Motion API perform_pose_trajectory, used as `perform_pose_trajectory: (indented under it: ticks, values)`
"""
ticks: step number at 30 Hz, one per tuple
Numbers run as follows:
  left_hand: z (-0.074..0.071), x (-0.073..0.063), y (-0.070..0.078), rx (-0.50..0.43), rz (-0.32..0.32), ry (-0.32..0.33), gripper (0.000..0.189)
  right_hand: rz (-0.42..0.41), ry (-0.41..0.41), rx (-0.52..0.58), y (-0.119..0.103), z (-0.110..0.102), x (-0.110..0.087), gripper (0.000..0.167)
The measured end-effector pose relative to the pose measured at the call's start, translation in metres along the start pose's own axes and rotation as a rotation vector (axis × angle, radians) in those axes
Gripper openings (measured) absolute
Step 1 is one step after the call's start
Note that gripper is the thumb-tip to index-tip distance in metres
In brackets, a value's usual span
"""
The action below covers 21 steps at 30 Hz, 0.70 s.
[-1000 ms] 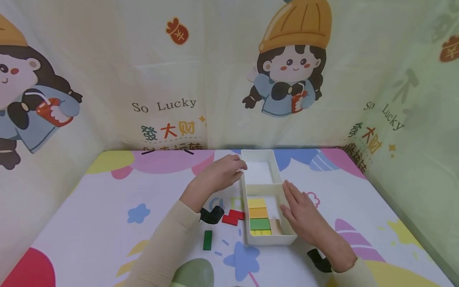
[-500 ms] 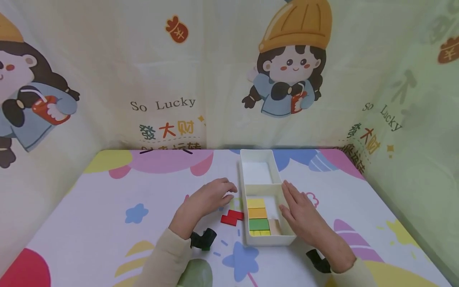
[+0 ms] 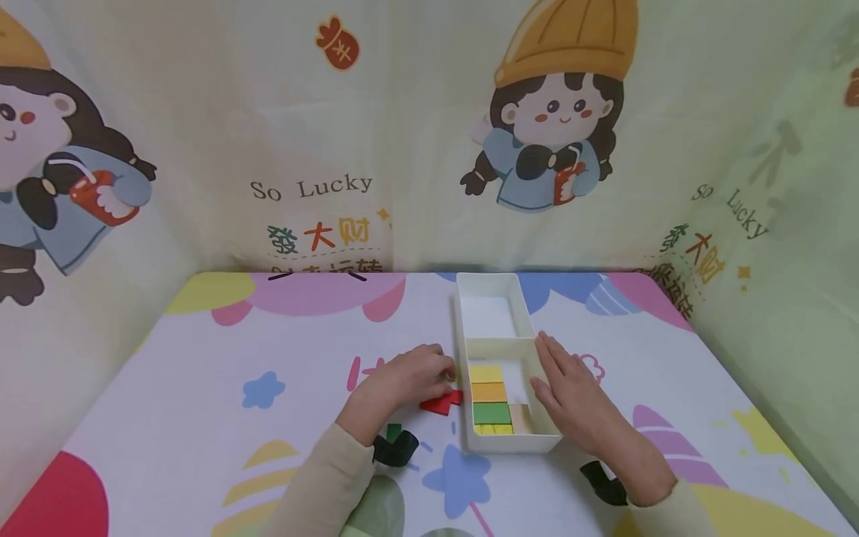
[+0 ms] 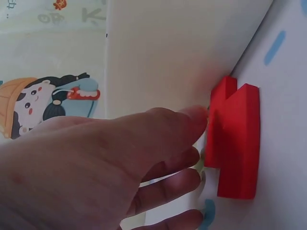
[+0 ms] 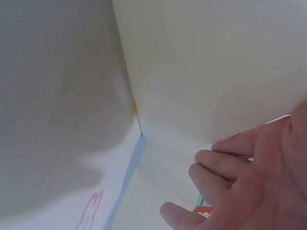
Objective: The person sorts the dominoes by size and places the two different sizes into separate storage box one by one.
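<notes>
My left hand (image 3: 417, 374) hovers over a red zigzag-shaped block (image 3: 439, 403) lying flat beside a white two-compartment box (image 3: 511, 443). In the left wrist view the thumb tip is right at the edge of that red block (image 4: 238, 143), and the other fingers are spread loosely below it. My right hand (image 3: 567, 391) rests along the box's right wall with straight fingers. Inside the front compartment lie a yellow block (image 3: 486, 374), an orange block (image 3: 488, 392), a green block (image 3: 492, 413), a tan block (image 3: 520, 418) and a yellow grooved block (image 3: 493, 429).
The back compartment (image 3: 488, 317) of the box has a bare floor. Another green block (image 3: 394, 431) lies on the printed tabletop (image 3: 188, 403), partly hidden by the black strap (image 3: 396, 449) at my left wrist. Patterned curtains (image 3: 429, 149) surround the table.
My left hand has come away from the back compartment's left wall, moved toward me, and reached the red block. The right hand has stayed at the box's right wall.
</notes>
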<state>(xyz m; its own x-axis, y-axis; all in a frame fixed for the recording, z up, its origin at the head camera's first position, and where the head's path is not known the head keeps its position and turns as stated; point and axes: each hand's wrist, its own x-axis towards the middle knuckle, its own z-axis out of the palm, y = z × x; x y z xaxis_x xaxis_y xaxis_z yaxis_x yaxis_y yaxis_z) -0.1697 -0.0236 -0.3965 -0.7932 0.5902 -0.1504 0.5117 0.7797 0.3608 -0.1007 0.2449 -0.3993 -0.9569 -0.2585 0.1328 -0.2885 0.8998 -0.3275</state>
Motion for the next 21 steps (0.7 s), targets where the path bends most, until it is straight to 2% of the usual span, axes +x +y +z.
perform_pose_trajectory:
  ticks: [5,9,13,21]
  values:
    - [0.0014,-0.0006,0.0034,0.004,-0.005,0.002,0.021,0.006,-0.017,0.005,-0.0005,-0.0016,0.0006,0.068]
    - [0.0026,-0.0005,0.0051,-0.031,0.026,0.017,0.029,-0.006,-0.003,0.002,-0.0001,-0.0023,0.0017,0.067]
    - [0.0034,-0.0012,0.0061,-0.071,0.035,0.000,0.036,-0.008,-0.004,0.007,0.0003,-0.0016,0.0018,0.067]
    - [0.0036,-0.0018,0.0043,-0.113,0.024,-0.016,0.028,-0.007,-0.004,0.010,-0.0002,-0.0006,0.0017,0.068]
